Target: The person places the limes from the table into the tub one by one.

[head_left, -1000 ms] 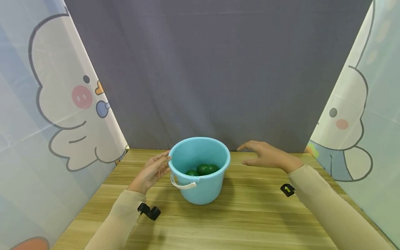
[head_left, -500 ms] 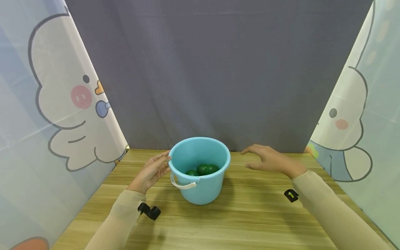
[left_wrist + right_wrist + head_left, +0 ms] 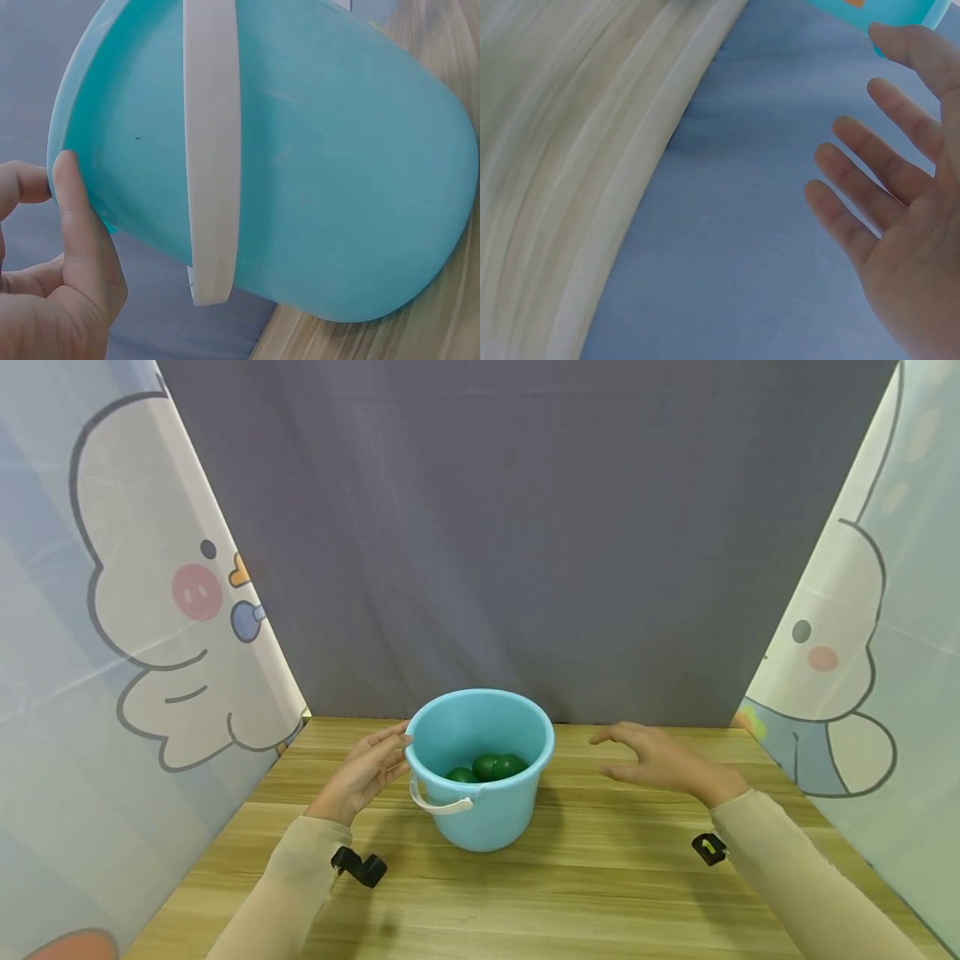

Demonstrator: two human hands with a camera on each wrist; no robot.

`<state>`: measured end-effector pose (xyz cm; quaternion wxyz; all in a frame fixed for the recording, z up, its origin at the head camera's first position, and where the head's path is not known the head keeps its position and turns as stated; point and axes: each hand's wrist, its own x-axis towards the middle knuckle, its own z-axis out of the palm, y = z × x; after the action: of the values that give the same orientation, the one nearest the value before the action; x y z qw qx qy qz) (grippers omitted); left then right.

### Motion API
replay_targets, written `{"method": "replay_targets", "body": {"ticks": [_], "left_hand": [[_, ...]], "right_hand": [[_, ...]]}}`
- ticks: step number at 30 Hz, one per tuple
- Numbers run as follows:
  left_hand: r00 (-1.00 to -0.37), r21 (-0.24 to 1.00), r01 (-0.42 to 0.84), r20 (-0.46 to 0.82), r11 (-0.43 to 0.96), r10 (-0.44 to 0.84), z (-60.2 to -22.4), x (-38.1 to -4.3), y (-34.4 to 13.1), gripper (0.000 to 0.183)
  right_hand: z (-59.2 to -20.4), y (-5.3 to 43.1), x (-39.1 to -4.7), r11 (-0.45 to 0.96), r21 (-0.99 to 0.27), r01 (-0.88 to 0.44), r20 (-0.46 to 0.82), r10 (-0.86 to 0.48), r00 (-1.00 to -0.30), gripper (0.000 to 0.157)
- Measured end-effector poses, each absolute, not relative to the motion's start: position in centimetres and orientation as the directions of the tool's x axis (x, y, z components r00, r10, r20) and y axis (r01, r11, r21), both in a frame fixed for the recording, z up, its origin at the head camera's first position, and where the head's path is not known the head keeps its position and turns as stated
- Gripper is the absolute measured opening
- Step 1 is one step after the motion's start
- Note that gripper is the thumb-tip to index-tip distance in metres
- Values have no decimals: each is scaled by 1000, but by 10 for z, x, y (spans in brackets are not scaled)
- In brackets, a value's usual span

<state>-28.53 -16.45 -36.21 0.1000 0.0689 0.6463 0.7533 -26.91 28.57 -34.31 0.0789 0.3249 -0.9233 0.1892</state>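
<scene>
A light blue bucket (image 3: 487,814) stands upright on the table, its white handle (image 3: 442,807) hanging down at the front left. Several smooth, dark green, rounded things (image 3: 510,766) lie at its bottom; their kind cannot be told. At the bucket's left side, my left hand (image 3: 367,774) holds the rim between thumb and a finger, as the left wrist view shows with the thumb (image 3: 75,195) on the rim. My right hand (image 3: 660,762) hovers to the right of the bucket, apart from it. Its fingers are spread and relaxed, with nothing in them.
The wood-grain table (image 3: 600,893) extends around the bucket. A dark grey curtain (image 3: 510,543) hangs behind it, and cartoon-printed sheets (image 3: 180,635) flank both sides. Black wrist devices (image 3: 360,866) sit on the beige sleeves (image 3: 795,868).
My right hand has drifted away from the bucket, to the right and slightly toward me. The left hand and the bucket have stayed in place.
</scene>
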Motion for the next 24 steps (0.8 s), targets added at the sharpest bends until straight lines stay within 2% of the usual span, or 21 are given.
{"method": "replay_targets", "body": {"ticks": [11, 24], "left_hand": [[-970, 986, -62, -23, -157, 240, -363, -286, -165, 56], [-975, 994, -39, -17, -98, 221, -366, -283, -168, 57]], "right_hand": [[-353, 296, -268, 709, -251, -659, 331, -577, -746, 44], [-366, 303, -263, 725, -321, -610, 299, -533, -791, 43]]}}
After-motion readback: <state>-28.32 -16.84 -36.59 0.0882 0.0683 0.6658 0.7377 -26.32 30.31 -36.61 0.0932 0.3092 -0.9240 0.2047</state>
